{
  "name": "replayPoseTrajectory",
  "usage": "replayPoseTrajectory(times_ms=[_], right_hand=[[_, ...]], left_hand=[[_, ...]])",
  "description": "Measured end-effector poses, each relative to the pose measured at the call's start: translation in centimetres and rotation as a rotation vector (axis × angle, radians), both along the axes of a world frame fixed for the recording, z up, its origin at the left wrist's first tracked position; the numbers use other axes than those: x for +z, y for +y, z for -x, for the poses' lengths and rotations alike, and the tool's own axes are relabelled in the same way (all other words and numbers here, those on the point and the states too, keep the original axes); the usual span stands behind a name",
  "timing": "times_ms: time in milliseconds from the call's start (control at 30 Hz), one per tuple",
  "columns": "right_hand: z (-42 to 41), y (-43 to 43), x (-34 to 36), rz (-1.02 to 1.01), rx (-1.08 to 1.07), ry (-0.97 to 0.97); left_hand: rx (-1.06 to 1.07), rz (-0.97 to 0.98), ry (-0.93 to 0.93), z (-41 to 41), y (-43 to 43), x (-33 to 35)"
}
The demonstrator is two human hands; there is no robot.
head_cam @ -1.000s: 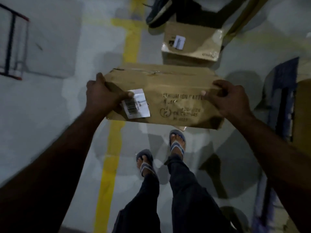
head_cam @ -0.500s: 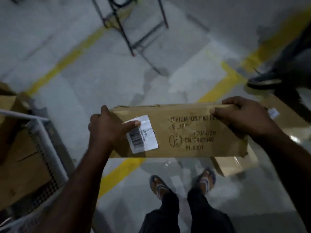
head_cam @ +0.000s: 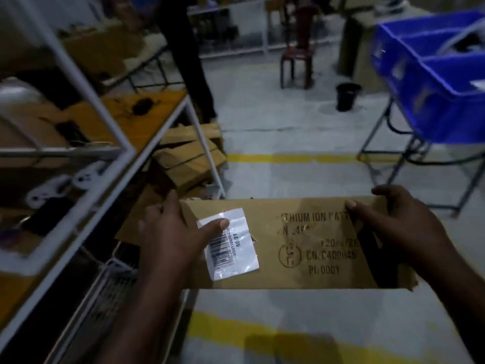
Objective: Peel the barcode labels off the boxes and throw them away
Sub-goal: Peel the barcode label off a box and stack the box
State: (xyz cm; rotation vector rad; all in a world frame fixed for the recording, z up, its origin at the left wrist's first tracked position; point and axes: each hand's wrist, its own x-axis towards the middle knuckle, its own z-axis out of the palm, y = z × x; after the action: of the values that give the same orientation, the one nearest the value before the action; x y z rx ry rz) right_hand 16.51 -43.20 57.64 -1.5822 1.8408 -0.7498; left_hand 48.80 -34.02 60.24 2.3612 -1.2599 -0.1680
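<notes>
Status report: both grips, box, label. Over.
Left grip holds box, thumb on barcode label. Right grip holds other end. Label not yet peeled. Nothing blocking.

Your grey floor (head_cam: 275,122) (yellow lines (head_cam: 288,158) painted across it) carries stacked cardboard boxes (head_cam: 189,158) at the left, with a black bucket (head_cam: 347,97) and a dark chair (head_cam: 299,52) farther off.

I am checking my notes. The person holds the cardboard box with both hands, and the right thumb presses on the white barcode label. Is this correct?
Not quite: it is the left hand whose thumb presses on the barcode label. In the head view the right hand grips the other end of the cardboard box.
</notes>
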Motion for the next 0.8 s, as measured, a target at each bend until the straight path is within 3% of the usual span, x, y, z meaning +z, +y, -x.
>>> replayPoseTrajectory(times_ms=[400, 633, 800], right_hand=[[-18.8, -5.1, 6.9, 0.153, 0.555, -0.065], [-28.4, -3.2, 9.2, 0.239, 0.852, -0.090], [-35.5, 0.7, 11.9, 0.356, 0.959, -0.094]], left_hand=[[0.561, 0.242, -0.054, -8.8, 10.0, 5.8], [0.896, 0.324, -0.118, -10.5, 16.4, 7.6], [1.018, 0.370, -0.177, -13.4, 21.5, 9.6]])
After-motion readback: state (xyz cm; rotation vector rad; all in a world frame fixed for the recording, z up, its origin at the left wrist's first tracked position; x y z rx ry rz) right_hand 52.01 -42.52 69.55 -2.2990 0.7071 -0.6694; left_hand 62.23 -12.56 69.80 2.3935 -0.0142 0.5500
